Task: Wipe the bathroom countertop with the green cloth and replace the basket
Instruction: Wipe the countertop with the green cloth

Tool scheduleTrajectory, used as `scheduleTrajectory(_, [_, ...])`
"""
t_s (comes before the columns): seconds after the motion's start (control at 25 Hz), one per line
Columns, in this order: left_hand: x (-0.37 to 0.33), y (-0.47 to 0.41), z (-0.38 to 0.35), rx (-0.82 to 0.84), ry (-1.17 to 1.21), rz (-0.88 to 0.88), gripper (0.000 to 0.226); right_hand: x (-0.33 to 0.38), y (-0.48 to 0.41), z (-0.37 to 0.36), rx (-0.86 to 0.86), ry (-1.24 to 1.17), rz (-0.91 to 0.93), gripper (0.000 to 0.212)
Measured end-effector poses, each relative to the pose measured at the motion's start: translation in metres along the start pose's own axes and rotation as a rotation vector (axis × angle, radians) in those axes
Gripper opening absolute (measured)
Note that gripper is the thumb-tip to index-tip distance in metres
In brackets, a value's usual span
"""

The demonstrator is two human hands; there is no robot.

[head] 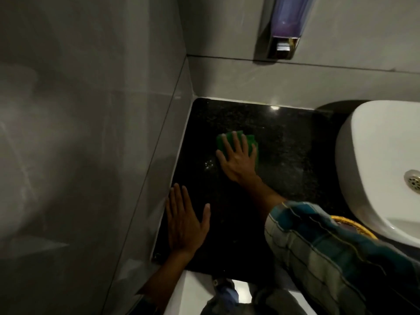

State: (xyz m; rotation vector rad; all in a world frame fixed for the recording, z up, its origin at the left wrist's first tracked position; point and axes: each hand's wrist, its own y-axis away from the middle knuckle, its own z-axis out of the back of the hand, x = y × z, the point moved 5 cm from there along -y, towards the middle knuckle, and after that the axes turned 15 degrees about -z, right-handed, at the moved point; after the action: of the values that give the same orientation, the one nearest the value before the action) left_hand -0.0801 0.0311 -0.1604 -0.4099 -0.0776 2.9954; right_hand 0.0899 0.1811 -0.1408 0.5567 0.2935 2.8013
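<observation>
Here the grey tiled wall (79, 133) takes up the whole left side and runs behind the countertop (284, 142), a dark speckled slab whose left and back edges meet the tiles along a pale seam. A white sink basin (375, 160) sits on the right end of the countertop, its metal drain (414, 181) showing at the frame's edge. A plaid sleeve (329, 251) crosses the near right corner of the countertop, covering most of a yellow-rimmed basket (354, 226) that peeks out just beside the basin's front edge; only an arc of its rim shows, so what it holds cannot be told. High on the back wall hangs a soap dispenser (286, 30) with a purple body and a chrome base. The left hand (185, 226) lies flat and spread, palm down, on the countertop near its front left corner, close to the wall seam, gripping nothing. The right hand (237, 159) presses down with extended fingers on the green cloth (251, 139) toward the middle of the countertop, nearer the back edge; the cloth is folded small and shows beyond the fingertips and on the right side of the hand. A few bright wet specks (208, 164) glint on the dark surface just left of that hand.
</observation>
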Motion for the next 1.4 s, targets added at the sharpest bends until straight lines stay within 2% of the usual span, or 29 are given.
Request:
scheduleTrajectory(0.12, [0.002, 0.0, -0.002, 0.006, -0.019, -0.013, 0.084, 0.037, 0.028, -0.021, 0.031, 0.16, 0.323, 0.056])
scheduleTrajectory(0.24, [0.001, -0.001, 0.0, 0.027, -0.03, -0.016, 0.084, 0.019, 0.075, -0.036, -0.065, 0.201, 0.403, 0.055])
scheduleTrajectory(0.36, [0.0, 0.0, 0.005, 0.022, -0.013, -0.046, 0.082, -0.031, 0.087, -0.024, -0.165, 0.203, 0.263, 0.057])
scheduleTrajectory(0.56, [-0.031, -0.038, 0.007, 0.058, 0.049, -0.278, 0.075, -0.108, 0.063, 0.006, -0.177, 0.161, -0.122, 0.059])
scheduleTrajectory(0.68, [-0.041, -0.054, -0.001, 0.095, 0.043, -0.226, 0.077, -0.115, 0.04, 0.02, -0.211, 0.097, -0.291, 0.057])
scheduleTrajectory(0.76, [-0.039, -0.056, -0.008, 0.086, 0.015, -0.204, 0.078, -0.11, 0.021, 0.025, -0.276, 0.046, -0.378, 0.055])
scheduleTrajectory(0.84, [-0.037, -0.057, -0.012, 0.068, 0.01, -0.201, 0.078, -0.097, -0.003, 0.028, -0.272, -0.008, -0.427, 0.055])
scheduleTrajectory(0.92, [-0.037, -0.058, -0.014, 0.044, 0.0, -0.198, 0.078, -0.07, -0.026, 0.024, -0.202, -0.044, -0.37, 0.056])
scheduleTrajectory(1.08, [-0.037, -0.059, -0.012, 0.038, 0.009, -0.206, 0.072, -0.015, -0.028, 0.005, -0.085, -0.019, -0.101, 0.057])
scheduleTrajectory(1.2, [-0.037, -0.061, -0.003, -0.09, 0.159, -0.194, 0.056, -0.005, 0.012, -0.008, -0.07, 0.065, 0.06, 0.056])
scheduleTrajectory(1.32, [-0.015, -0.051, 0.01, -0.288, 0.377, 0.032, 0.05, -0.01, 0.074, -0.019, -0.049, 0.047, 0.139, 0.055])
scheduleTrajectory(1.4, [-0.009, -0.048, 0.015, -0.294, 0.332, 0.066, 0.061, -0.02, 0.12, -0.03, -0.066, 0.063, 0.168, 0.054])
